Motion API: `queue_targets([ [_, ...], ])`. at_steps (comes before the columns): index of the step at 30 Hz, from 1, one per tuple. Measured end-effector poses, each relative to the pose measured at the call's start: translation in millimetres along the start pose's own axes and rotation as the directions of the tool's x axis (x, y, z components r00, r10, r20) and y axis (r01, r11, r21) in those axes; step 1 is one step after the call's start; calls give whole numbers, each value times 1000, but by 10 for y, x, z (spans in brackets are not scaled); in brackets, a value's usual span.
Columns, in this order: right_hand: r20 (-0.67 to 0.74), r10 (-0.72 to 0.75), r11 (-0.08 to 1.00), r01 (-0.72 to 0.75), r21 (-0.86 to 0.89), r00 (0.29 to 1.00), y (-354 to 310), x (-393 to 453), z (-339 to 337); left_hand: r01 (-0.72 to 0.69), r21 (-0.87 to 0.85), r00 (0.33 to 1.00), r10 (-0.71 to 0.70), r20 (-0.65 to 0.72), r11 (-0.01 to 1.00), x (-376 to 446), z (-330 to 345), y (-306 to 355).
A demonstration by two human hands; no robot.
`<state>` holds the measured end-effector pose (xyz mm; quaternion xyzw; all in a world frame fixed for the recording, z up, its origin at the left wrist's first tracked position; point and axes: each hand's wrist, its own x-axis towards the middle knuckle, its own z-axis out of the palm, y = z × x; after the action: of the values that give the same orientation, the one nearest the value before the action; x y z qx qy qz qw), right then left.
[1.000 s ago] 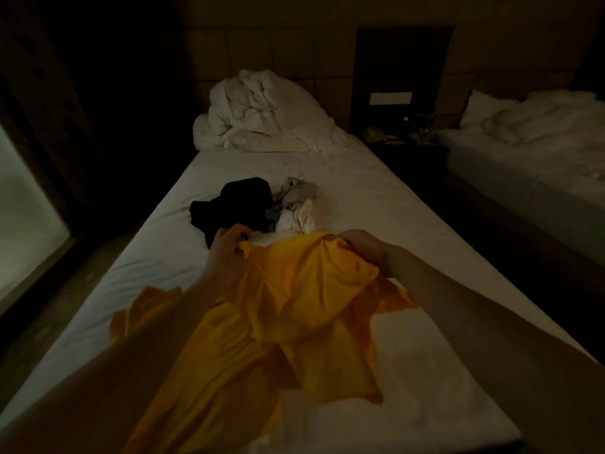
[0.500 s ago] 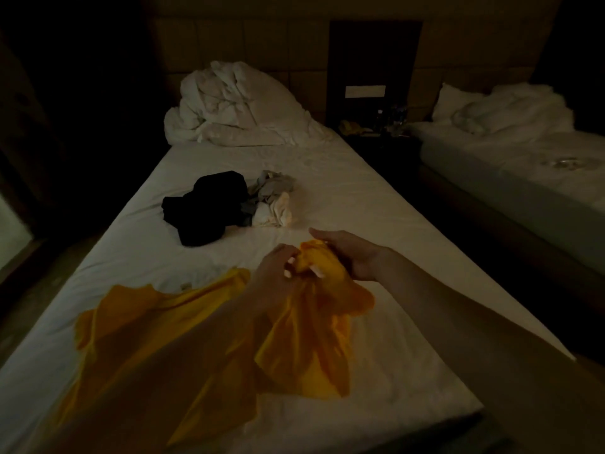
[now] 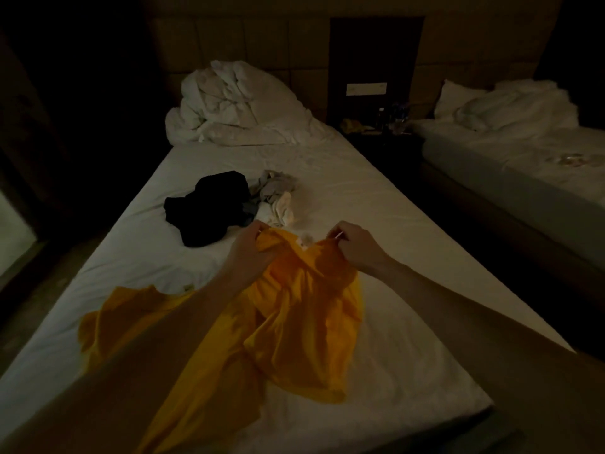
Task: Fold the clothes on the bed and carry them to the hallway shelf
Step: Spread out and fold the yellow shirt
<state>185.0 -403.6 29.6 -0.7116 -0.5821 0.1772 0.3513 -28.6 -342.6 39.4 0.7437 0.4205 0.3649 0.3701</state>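
Fingers of the left hand (image 3: 252, 247) and the right hand (image 3: 355, 245) pinch the far edge of the yellow garment (image 3: 294, 322), one corner each, and the cloth hangs down from them onto the near part of the bed (image 3: 376, 198). Half a second ago the hands were close together; now they are apart, so the edge is stretched between them.

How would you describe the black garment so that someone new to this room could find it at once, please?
Start at the near bed, the one with the heaped white duvet at its head. Halfway down its sheet, left of centre, the black garment lies crumpled beside a small grey and cream pile. It is the only dark item on the white sheet.
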Motion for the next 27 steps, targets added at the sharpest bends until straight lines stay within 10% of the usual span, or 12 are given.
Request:
queue_targets([
  [3, 32, -27, 996, 24, 84, 999, -57, -41, -27, -71, 97, 996, 65, 66, 993, 34, -136, -9],
  [10, 279, -238, 860, 335, -385, 931, -32, -133, -319, -131, 197, 991, 126, 37, 972, 60, -493, 180],
  [27, -386, -127, 990, 139, 3, 914, -721, -482, -1496, -64, 363, 993, 95, -68, 930, -402, -1094, 1119],
])
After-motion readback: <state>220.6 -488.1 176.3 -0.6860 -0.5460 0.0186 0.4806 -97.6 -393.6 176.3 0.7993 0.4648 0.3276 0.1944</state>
